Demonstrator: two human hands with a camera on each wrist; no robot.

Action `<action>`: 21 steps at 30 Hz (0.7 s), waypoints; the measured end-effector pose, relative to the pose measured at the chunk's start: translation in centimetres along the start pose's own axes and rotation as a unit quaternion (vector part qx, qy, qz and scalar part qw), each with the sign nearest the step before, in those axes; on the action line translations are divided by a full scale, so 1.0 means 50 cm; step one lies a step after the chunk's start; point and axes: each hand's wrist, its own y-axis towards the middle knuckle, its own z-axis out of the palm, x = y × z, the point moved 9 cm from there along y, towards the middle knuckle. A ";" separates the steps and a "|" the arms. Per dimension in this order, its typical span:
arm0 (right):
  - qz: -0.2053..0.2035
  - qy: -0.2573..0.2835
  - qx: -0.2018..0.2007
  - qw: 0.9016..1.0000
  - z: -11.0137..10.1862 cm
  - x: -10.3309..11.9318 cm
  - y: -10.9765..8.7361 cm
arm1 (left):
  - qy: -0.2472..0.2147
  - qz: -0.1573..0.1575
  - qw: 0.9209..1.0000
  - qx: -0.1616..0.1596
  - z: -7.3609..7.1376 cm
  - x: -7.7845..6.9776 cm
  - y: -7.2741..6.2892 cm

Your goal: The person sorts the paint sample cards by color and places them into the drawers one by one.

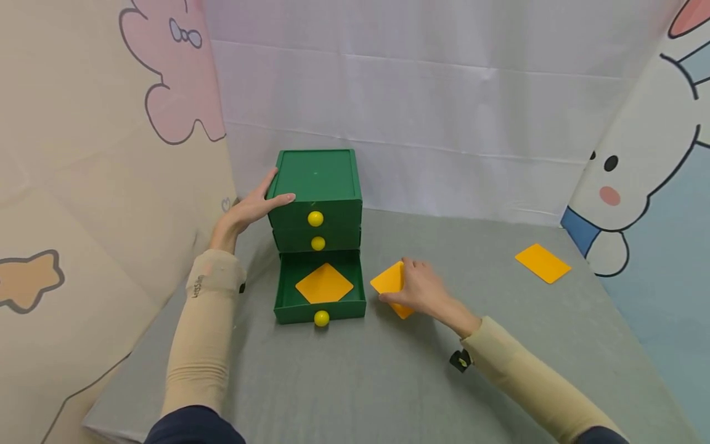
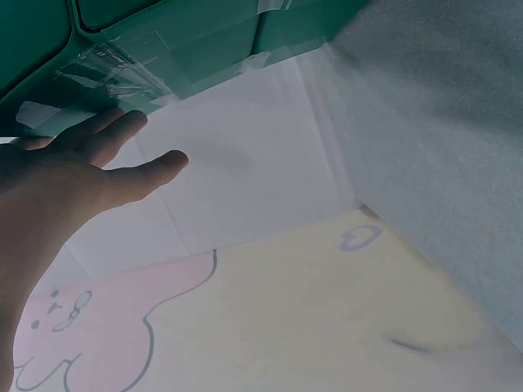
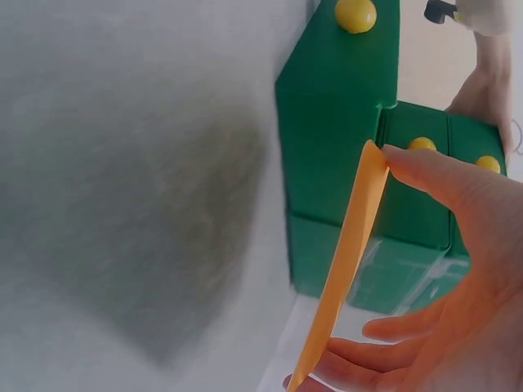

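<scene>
A small green drawer cabinet with yellow round knobs stands on the table, its bottom drawer pulled out. Inside that drawer lies an orange card. My left hand rests against the cabinet's upper left side, thumb over the top edge and fingers spread along the side. To the right of the drawer, my right hand grips a second orange card by its edges, between thumb and fingertips. In the right wrist view this card is seen edge-on, held above the table beside the cabinet.
Another orange card lies on the grey tabletop at the right. White cloth hangs behind the table, with cartoon-printed panels at the left and right. Clear tape runs along the cabinet's side.
</scene>
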 end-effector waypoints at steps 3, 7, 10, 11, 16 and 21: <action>-0.007 0.001 0.004 1.000 -0.004 0.024 0.009 | -0.001 -0.005 1.000 0.002 -0.001 -0.002 -0.002; -0.021 -0.004 0.003 1.000 -0.009 0.058 0.021 | -0.008 -0.011 1.000 0.012 0.001 -0.027 -0.021; -0.032 -0.008 0.003 0.999 -0.013 0.083 0.029 | -0.011 -0.013 1.000 0.018 0.004 -0.051 -0.042; -0.034 -0.008 0.003 0.999 -0.014 0.091 0.032 | -0.010 -0.012 1.000 0.018 0.004 -0.048 -0.039; -0.045 -0.011 0.002 0.999 -0.014 0.127 0.046 | -0.004 -0.008 1.000 0.007 -0.001 -0.010 -0.008; -0.053 -0.009 0.004 0.999 -0.009 0.155 0.060 | -0.010 -0.018 1.000 0.015 0.001 -0.031 -0.022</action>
